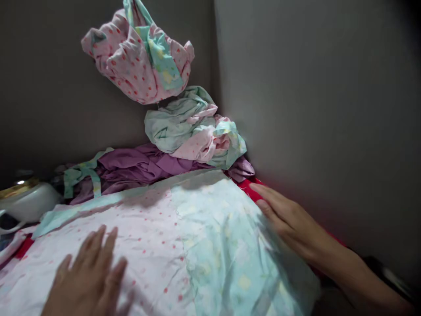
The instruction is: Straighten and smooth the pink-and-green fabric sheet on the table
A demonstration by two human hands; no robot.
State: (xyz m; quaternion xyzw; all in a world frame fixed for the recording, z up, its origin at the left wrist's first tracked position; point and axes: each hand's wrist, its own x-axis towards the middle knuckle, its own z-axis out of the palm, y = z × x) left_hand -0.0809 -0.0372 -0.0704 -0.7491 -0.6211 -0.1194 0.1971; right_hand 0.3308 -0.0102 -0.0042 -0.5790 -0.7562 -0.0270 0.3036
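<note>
At near left, left hand: palm down over the cloth, fingers fanned wide, nothing visible in its grip. Blurred; couldn't tell if it was pressing.
Patchwork cloth: lay spread out below the left hand, reaching over to the right hand. Pink dotted part left, mint floral part right. Judged mostly laid out.
Mint side: long creases ran through it toward the near right. Looked like the main smoothing left; dotted side was flatter.
Right hand: at the cloth's right edge by the red fabric, fingers straight and close together, thumb alongside. No pinch visible.
Far edge: mint border ran along the left stretch; loose threads showed near the far right corner. Finishing there, if wanted, looked undone.
White pot: far left, just beyond the cloth.
Purple cloth: heaped behind the far edge, unsorted.
Mint-and-pink bundle: crumpled on the purple heap, not laid out.
Dotted bundle: above that, gathered up, mint strap at top; support out of frame.
</note>
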